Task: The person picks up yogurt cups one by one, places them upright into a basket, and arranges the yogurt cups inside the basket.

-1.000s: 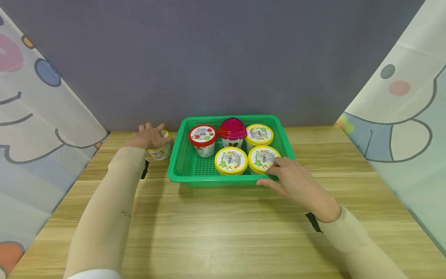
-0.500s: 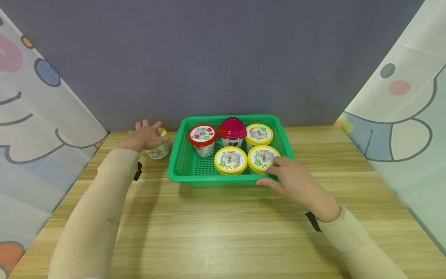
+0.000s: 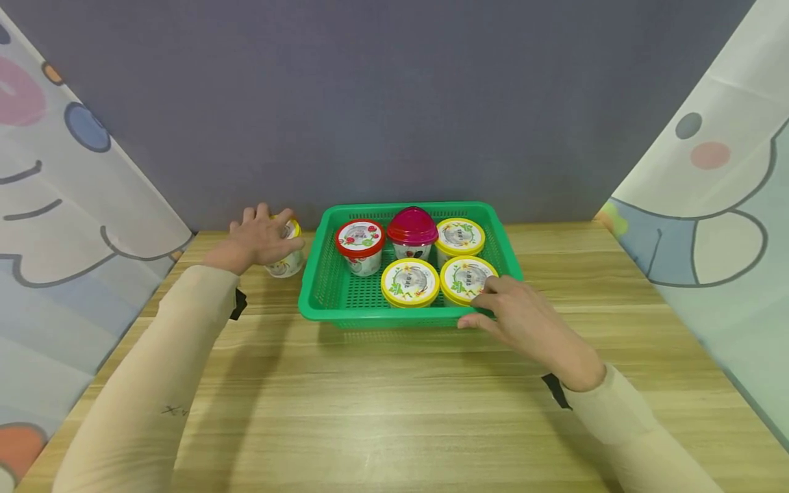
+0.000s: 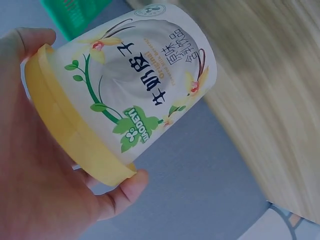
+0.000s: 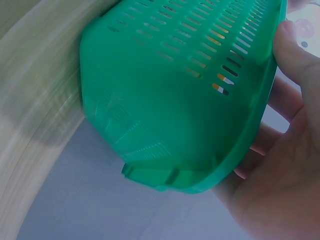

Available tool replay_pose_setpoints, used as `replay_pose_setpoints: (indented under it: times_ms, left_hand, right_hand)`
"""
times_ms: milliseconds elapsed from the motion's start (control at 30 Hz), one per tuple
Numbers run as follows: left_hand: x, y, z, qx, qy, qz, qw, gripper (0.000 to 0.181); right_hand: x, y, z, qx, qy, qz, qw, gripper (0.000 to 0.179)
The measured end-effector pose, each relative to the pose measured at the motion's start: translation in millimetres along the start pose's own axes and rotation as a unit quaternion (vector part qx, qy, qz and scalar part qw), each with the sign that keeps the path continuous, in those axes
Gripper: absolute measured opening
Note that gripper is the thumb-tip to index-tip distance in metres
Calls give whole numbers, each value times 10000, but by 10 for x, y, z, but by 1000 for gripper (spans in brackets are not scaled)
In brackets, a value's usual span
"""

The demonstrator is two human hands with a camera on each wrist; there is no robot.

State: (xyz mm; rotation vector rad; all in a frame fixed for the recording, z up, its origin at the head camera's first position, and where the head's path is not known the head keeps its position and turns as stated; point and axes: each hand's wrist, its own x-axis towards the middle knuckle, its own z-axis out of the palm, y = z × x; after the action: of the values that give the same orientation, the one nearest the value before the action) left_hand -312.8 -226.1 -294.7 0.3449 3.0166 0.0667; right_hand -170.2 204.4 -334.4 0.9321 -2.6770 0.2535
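Observation:
Left of the green basket (image 3: 394, 313), my left hand (image 3: 249, 239) grips a white ice cream cup (image 4: 140, 80) from above, thumb and fingers round its yellow lid (image 4: 75, 135). The cup (image 3: 285, 263) stands upright beside the basket; the hand covers part of its lid. My right hand (image 3: 520, 318) holds the basket's front rim near the right corner. Its thumb lies outside the rim in the right wrist view, with the other fingers (image 5: 285, 100) on the inner side, partly hidden. Those fingers are close to the front right yellow-lidded cup (image 3: 465, 277).
In the basket stand a red-lidded cup (image 3: 360, 239), a cup with a pink domed lid (image 3: 413, 227), and more yellow-lidded cups (image 3: 409, 282). A grey wall (image 3: 394, 103) rises behind the wooden table (image 3: 382, 411). Cartoon-printed sheets (image 3: 709, 205) flank both sides.
My left forearm has swung outward to the left, and the hand with the cup has shifted slightly. My right hand and the basket look unmoved; the head view has shifted a little.

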Motion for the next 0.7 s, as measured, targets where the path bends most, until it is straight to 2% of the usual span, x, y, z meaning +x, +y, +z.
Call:
replay_pose_setpoints:
  times_ms: [333, 500, 700]
  left_hand:
    - [-83, 123, -165, -99, 247, 110, 9996, 61]
    - [-115, 164, -241, -3, 360, 235, 9991, 61]
    - [-166, 280, -358, 188, 572, 406, 9974, 62]
  right_hand:
    - [8, 4, 9, 16, 25, -4, 10000, 38]
    - [8, 6, 10, 16, 18, 1, 10000, 38]
    - [5, 12, 21, -17, 27, -5, 10000, 38]
